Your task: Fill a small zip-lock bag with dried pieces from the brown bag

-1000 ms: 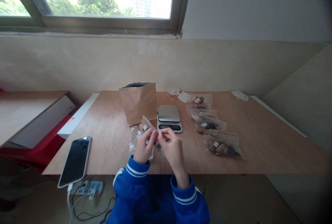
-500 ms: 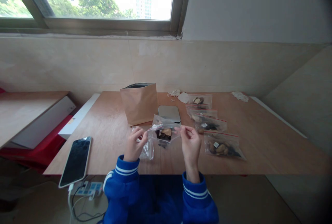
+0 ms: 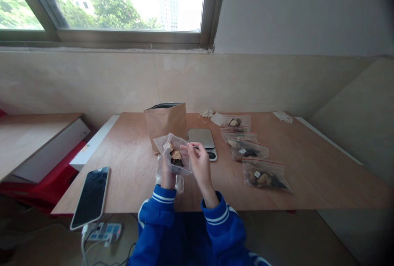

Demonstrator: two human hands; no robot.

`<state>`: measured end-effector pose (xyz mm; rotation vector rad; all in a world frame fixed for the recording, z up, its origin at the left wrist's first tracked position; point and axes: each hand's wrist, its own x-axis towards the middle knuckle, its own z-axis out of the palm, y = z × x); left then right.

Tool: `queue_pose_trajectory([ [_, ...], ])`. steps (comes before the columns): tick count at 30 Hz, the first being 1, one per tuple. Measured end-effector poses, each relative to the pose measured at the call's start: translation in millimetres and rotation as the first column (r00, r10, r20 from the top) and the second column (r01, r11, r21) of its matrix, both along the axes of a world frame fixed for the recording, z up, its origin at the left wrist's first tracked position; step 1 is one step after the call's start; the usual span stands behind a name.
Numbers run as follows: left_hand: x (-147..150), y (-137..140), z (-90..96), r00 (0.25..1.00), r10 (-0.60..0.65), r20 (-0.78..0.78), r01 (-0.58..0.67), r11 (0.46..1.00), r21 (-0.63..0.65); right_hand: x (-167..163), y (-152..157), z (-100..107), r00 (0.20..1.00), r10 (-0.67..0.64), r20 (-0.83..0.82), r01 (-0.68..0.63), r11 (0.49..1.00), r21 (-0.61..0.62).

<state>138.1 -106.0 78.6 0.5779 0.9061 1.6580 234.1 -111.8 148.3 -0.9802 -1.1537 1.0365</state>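
Here clear zip bag [image 3: 174, 154], brown pieces inside.

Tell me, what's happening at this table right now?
A person in blue sleeves holds a small clear zip bag of brown dried pieces above the wooden table, left hand behind it, right hand pinching its top edge. Beside it stand a brown paper bag, a kitchen scale and a row of filled bags.

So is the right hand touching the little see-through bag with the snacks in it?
Touching. In the head view the right hand pinches the top edge of the clear zip bag.
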Motion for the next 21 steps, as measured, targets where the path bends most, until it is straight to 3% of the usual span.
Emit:
queue_pose_trajectory([
  [4, -4.0, 8.6, 1.3, 0.99, 0.096, 0.102, -0.083, 0.989, -0.122, 3.2, 3.2, 13.3, 0.969, -0.173, 0.177, 0.128, 0.962, 0.241],
  [7, -8.4, 15.4, -5.2, 0.984, 0.121, 0.13, -0.103, 0.985, -0.14, 7.4, 7.5, 27.4, 0.942, -0.002, 0.337, -0.101, 0.953, 0.287],
  [10, -10.4, 17.8, -10.9, 0.983, 0.134, 0.123, -0.119, 0.985, -0.122, 6.5, 19.7, 32.3, 0.789, 0.184, 0.586, -0.377, 0.898, 0.225],
  [15, -11.4, 15.2, -13.1, 0.987, 0.152, 0.053, -0.147, 0.986, -0.083, -4.6, 44.5, 20.4, 0.573, 0.212, 0.791, -0.521, 0.84, 0.152],
  [17, -12.4, 15.1, -14.2, 0.985, 0.162, 0.061, -0.158, 0.985, -0.07, -9.8, 51.8, 13.5, 0.551, 0.222, 0.804, -0.569, 0.805, 0.168],
  [21, -15.2, 18.4, -19.8, 0.978, 0.163, 0.133, -0.155, 0.986, -0.064, -15.4, 62.0, 0.4, 0.593, 0.275, 0.757, -0.642, 0.729, 0.237],
])
